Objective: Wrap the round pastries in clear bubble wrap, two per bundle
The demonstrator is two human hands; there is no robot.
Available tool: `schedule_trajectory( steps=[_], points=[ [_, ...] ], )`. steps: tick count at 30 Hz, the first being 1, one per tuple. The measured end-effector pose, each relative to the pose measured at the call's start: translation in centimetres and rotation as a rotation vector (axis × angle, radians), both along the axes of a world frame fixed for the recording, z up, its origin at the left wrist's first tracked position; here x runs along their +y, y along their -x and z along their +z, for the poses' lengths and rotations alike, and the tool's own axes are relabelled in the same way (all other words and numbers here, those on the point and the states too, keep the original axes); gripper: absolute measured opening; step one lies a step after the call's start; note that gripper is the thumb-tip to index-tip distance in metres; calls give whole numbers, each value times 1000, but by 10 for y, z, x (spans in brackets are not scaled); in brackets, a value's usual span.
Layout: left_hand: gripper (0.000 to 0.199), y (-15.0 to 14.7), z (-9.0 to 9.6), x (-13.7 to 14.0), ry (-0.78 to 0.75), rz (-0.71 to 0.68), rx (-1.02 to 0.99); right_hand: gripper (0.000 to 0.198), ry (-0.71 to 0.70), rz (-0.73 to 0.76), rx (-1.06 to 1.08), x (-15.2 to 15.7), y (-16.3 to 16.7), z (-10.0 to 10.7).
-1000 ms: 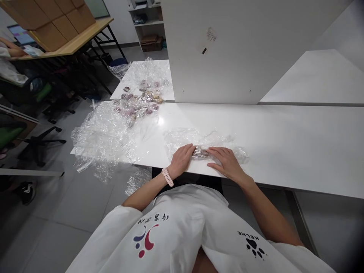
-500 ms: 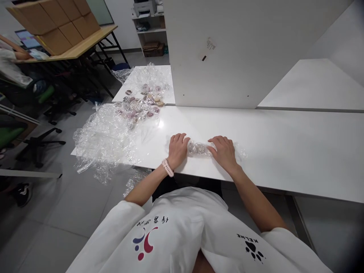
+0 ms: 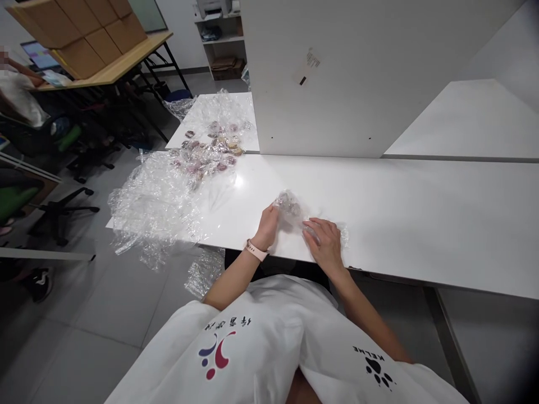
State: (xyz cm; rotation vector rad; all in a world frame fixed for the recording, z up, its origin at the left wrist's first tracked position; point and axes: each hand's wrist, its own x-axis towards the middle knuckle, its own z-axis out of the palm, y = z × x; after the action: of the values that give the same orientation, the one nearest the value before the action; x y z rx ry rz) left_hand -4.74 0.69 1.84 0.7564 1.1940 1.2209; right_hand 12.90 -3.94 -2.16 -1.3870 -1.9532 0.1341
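A crinkled bundle of clear plastic wrap (image 3: 288,204) with small greyish items inside is tilted up off the white table (image 3: 400,224). My left hand (image 3: 266,225), with a pale pink watch band at its wrist, is closed around the bundle's left side. What lies inside the film is too blurred to name. My right hand (image 3: 324,241) is on the loose tail of the same wrap, fingers bent over it and thumb towards the bundle. Part of this tail (image 3: 344,233) sticks out to the right of that hand.
A big heap of clear plastic film (image 3: 155,202) covers the table's left end and hangs over its edge. Behind it lie several small wrapped round pieces (image 3: 221,147), purple and yellowish. A white upright panel (image 3: 320,78) stands at the back. A person (image 3: 19,90) sits far left.
The wrapped bundle lay flat between both hands; now its left end is lifted and turned away from me. My left hand has rotated with it, and my right hand has moved slightly closer.
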Motion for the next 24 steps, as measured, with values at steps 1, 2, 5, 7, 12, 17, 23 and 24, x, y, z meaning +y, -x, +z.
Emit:
schedule_trajectory(
  steps=[1,2,5,7,12,17,23,24],
  points=[
    [29,-5,5,0,58,2,-234,25,-16,-38,27,-2,5,2],
    [29,-8,9,0,117,3,-413,25,-37,-105,46,-5,8,5],
    [32,-12,19,-4,229,56,-696,24,-39,-326,87,-12,13,11],
    [34,-10,23,-7,238,94,-755,29,75,-345,199,-15,12,12],
    [29,-14,26,-21,232,-28,-747,59,583,11,895,-18,1,20],
    [18,-25,22,-33,244,-273,-406,59,763,129,1071,-26,-2,37],
    [20,2,23,-16,-236,-137,564,54,564,-241,1035,20,-37,32],
    [22,13,24,-9,-293,-77,664,55,468,-352,1054,42,-56,30]
  ],
)
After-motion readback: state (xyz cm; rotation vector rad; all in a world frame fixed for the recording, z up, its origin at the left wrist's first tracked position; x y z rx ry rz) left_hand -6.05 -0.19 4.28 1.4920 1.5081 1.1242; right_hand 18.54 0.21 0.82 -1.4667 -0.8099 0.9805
